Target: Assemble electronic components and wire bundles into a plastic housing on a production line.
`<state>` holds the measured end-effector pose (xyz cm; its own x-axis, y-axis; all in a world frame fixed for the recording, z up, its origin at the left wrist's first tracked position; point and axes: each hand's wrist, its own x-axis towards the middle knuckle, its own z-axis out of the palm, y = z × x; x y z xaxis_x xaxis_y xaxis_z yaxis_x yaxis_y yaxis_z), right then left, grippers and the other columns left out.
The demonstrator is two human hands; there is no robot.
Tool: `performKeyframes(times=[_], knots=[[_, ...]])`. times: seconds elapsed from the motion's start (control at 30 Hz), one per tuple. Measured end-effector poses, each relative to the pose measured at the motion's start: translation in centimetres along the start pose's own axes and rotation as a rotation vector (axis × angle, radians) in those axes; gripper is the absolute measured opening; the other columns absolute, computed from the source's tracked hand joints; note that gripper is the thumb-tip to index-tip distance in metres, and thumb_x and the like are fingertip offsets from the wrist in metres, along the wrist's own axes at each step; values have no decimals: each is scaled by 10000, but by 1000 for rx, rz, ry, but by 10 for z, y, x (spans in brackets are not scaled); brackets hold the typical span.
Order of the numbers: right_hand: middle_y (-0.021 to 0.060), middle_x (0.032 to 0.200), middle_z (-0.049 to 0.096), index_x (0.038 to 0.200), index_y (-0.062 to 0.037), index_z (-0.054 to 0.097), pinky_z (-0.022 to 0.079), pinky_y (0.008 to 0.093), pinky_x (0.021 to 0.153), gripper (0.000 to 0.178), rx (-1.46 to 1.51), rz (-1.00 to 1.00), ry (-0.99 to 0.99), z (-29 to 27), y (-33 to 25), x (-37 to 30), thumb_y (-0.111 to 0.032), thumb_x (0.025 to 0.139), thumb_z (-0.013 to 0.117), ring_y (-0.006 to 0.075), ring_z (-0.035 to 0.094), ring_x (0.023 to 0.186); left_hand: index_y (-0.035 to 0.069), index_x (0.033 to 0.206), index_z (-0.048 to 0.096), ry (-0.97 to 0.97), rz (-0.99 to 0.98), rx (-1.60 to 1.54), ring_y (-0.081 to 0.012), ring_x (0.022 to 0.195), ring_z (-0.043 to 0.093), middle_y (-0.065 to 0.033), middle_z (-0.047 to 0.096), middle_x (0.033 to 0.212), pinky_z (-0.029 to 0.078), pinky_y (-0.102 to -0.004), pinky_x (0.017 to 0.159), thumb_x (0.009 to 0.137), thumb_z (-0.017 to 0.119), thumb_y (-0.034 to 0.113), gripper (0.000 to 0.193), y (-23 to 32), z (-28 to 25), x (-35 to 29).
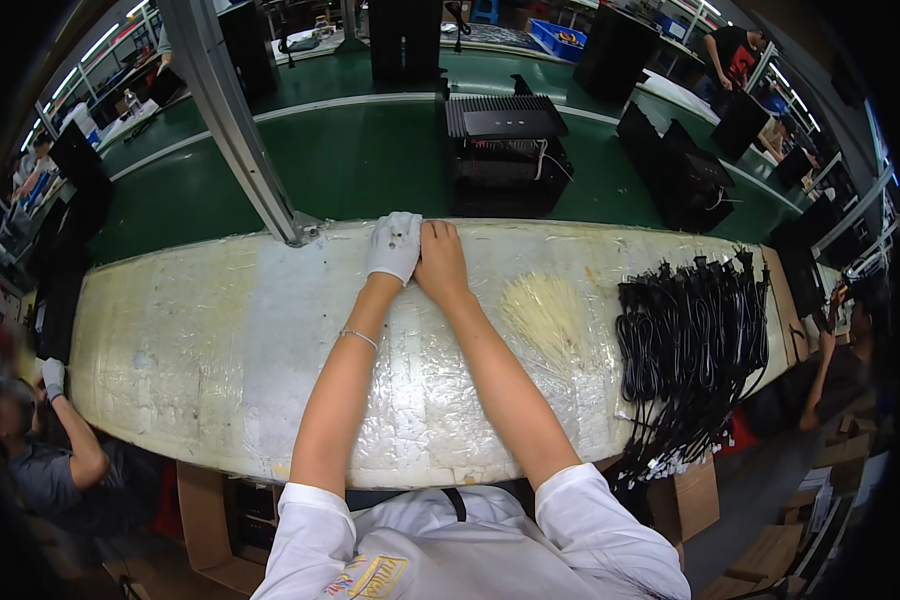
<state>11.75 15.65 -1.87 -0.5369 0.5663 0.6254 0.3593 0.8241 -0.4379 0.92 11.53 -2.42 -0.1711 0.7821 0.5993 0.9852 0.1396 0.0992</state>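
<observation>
In the head view, your left hand, in a white glove with dark spots, and your bare right hand sit side by side and touching at the far edge of the counter. The fingers of both bend away from you, so you cannot tell from here whether either one is clamped on anything. A thin bracelet circles your left wrist.

To the right of your right forearm, a loose fan of pale thin strips lies on the counter. Farther right, you have a row of bundled black cords, their lower ends hanging over the near edge.

Just beyond the counter runs a green surface. On it, ahead and slightly right of your hands, stands a black finned unit with a light-coloured wire at its side; another black unit is farther right. A metal post rises at the counter's far edge, left of your hands. At far left, a co-worker's gloved hand is near the counter's end.
</observation>
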Motion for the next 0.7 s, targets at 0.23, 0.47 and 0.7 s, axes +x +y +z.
performKeyframes(times=[0.23,0.47,0.7], knots=[[225,1073,594,999,53,593,448,439,933,284,-6,6,-19,0,-2,0,-12,726,630,392,532,1059,68,1011,628,17,-14,4,-318,945,597,-132,635,1018,491,-425,833,911,487,169,201,-2,3,0],[238,1129,592,1032,62,593,439,440,952,308,22,18,-5,-1,-3,0,-3,733,628,400,527,1093,71,964,636,-39,-88,-73,-331,944,593,-140,637,997,486,-436,839,933,462,200,219,0,1,2],[242,1138,591,1047,67,592,433,443,957,327,29,23,-22,-3,-4,1,-5,731,635,405,529,1084,74,966,634,-37,-81,-57,-329,944,592,-138,637,998,482,-433,848,937,456,204,222,0,0,2]])
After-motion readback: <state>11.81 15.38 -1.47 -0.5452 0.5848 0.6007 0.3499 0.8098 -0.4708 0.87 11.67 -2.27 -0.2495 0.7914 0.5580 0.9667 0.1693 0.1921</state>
